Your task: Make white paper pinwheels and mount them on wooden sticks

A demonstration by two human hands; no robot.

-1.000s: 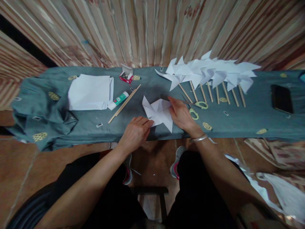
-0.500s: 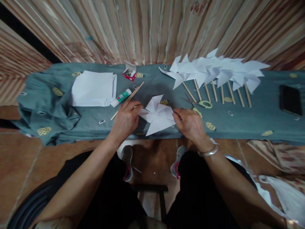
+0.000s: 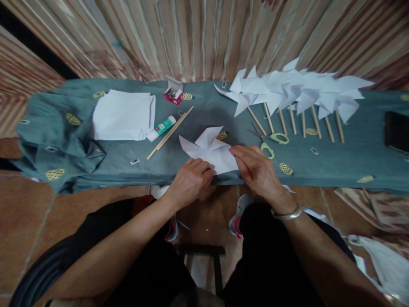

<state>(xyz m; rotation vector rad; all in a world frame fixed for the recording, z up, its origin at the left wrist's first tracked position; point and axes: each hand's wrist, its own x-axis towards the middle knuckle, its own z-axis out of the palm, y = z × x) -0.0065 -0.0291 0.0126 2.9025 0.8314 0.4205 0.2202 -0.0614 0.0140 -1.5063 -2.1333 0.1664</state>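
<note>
A white paper pinwheel (image 3: pixel 209 149) without a stick lies near the front edge of the cloth-covered table. My left hand (image 3: pixel 193 179) is closed on its lower blade, fingers curled at the near edge. On the other side, my right hand (image 3: pixel 255 168) pinches the right blade between thumb and fingers. Just right of that hand are scissors (image 3: pixel 274 138) with light green handles. Two thin wooden sticks (image 3: pixel 172 130) and a green-and-white glue stick (image 3: pixel 162 128) lie to the left of the pinwheel.
A stack of white paper (image 3: pixel 123 115) lies at the left. Behind the glue stands an open red box (image 3: pixel 173 94) of small metal pieces. Several finished pinwheels (image 3: pixel 306 91) on sticks overlap at the back right. A dark phone (image 3: pixel 398 131) rests at the far right.
My left hand has moved from the pinwheel's left blade to its lower blade, uncovering the left blade and the sticks. My right hand stays at the right blade.
</note>
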